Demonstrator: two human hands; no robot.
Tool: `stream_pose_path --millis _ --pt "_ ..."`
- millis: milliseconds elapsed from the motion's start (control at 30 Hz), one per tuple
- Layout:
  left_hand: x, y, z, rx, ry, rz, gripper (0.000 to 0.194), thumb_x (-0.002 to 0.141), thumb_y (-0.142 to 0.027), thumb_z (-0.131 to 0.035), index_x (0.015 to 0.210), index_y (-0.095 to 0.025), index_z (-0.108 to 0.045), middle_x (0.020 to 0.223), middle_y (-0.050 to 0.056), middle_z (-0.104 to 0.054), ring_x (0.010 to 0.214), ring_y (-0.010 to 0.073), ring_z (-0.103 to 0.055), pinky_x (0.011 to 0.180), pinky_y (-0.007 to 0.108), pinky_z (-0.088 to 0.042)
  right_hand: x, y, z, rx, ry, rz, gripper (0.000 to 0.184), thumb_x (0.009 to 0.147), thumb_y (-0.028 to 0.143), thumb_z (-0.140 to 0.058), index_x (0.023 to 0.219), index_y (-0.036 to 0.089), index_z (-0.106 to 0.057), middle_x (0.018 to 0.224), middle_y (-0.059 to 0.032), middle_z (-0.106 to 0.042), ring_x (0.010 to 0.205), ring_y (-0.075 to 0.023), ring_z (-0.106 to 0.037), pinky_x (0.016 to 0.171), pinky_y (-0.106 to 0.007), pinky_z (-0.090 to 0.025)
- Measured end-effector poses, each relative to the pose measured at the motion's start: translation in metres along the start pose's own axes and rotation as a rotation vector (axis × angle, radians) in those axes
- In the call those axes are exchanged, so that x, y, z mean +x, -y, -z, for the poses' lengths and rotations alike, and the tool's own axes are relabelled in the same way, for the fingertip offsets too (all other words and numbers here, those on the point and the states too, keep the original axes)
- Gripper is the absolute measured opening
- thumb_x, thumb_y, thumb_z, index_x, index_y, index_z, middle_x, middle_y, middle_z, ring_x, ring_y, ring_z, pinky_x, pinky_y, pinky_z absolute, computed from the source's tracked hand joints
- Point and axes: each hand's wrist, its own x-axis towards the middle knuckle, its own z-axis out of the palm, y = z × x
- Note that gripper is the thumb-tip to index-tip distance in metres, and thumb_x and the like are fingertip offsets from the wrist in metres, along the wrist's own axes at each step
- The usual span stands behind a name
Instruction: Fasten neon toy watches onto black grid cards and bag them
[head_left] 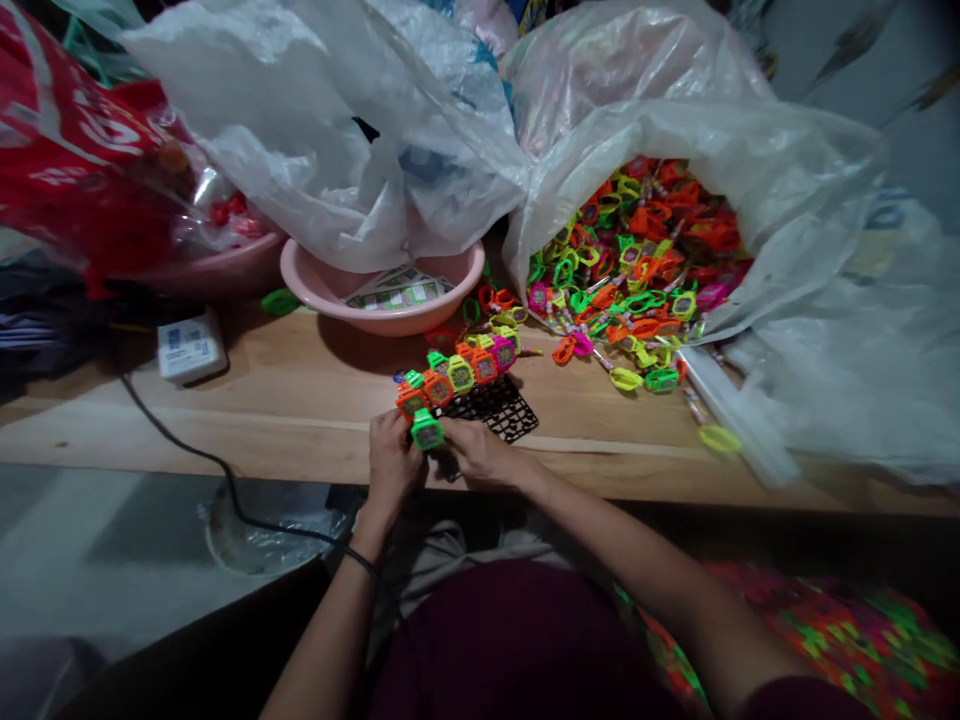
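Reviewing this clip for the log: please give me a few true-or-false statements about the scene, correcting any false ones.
The left hand and right hand both touch a green plastic toy watch. True.

A row of orange, green and pink plastic toy watches lies along a black plastic lattice. True.

A pale pink plastic basin stands on the floor. False: it stands on a light wooden table.

A heap of multicoloured toy watches spills from a red bag. False: it spills from a clear plastic bag.

A thin black cable crosses the table's front edge. True.
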Motion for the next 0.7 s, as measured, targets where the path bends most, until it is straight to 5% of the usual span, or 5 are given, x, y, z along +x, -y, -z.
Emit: stream_pose_path --millis 167,333,433,567,700 --pt "0.004 -0.002 0.005 -0.019 -0.013 -0.02 0.012 0.078 -0.03 -0.053 0.078 -0.023 -0.063 0.093 0.014 -0.07 0.096 0.0316 -0.058 0.091 0.045 -0.048 0.001 0.003 0.023 0.074 0.033 -0.025 0.014 0.102 0.02 -0.058 0.105 0.02 -0.072 0.096 -0.003 -0.074 0.088 -0.017 -0.068 0.083 -0.026 -0.049" --pt "0.007 -0.005 0.006 -0.018 -0.019 0.007 0.008 0.075 -0.029 -0.051 0.075 -0.025 -0.057 0.087 0.011 -0.065 0.093 0.0306 -0.058 0.088 0.044 -0.049 -0.017 -0.024 0.106 -0.14 -0.35 -0.131 0.018 0.102 0.021 -0.061 0.104 0.017 -0.078 0.103 -0.0079 -0.077 0.096 -0.0201 -0.069 0.092 -0.031 -0.051" --pt "0.008 -0.004 0.005 -0.012 -0.015 0.021 0.003 0.074 -0.028 -0.052 0.072 -0.026 -0.053 0.085 0.009 -0.063 0.093 0.0302 -0.057 0.088 0.044 -0.048 -0.009 -0.054 0.142 -0.379 -0.47 -0.279 0.022 0.101 0.012 -0.057 0.106 0.016 -0.078 0.109 -0.0114 -0.076 0.101 -0.0225 -0.067 0.096 -0.036 -0.05" --pt "0.008 0.001 0.004 0.028 -0.011 0.04 0.008 0.073 -0.028 -0.055 0.069 -0.027 -0.048 0.082 0.008 -0.058 0.092 0.0308 -0.056 0.087 0.045 -0.047 0.01 -0.082 0.147 -0.546 -0.399 -0.279 0.019 0.102 0.015 -0.062 0.115 0.016 -0.075 0.117 -0.0124 -0.073 0.111 -0.023 -0.062 0.103 -0.037 -0.048" --pt "0.005 0.002 0.005 0.026 -0.034 0.072 0.008 0.075 -0.029 -0.054 0.07 -0.028 -0.047 0.084 0.009 -0.059 0.093 0.0318 -0.056 0.086 0.046 -0.047 -0.002 -0.085 0.14 -0.6 -0.444 -0.406 0.015 0.103 0.021 -0.06 0.101 0.015 -0.074 0.105 -0.0118 -0.071 0.103 -0.0237 -0.061 0.095 -0.037 -0.048"
